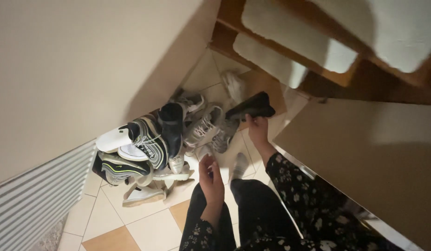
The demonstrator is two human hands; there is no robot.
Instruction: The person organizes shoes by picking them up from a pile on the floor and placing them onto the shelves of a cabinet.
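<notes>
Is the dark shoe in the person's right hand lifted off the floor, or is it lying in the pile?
Lifted. The right hand holds the dark shoe up by its edge, above the shoe pile.

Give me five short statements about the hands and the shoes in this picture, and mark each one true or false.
1. The right hand holds a dark shoe above the floor. True.
2. The left hand grips a white sneaker. False: it holds nothing and hangs open over the tiled floor.
3. The shoe pile lies against the wall. True.
4. Every shoe in the pile is black. False: white and grey shoes lie among the dark ones.
5. The stair steps carry pale mats. True.
</notes>
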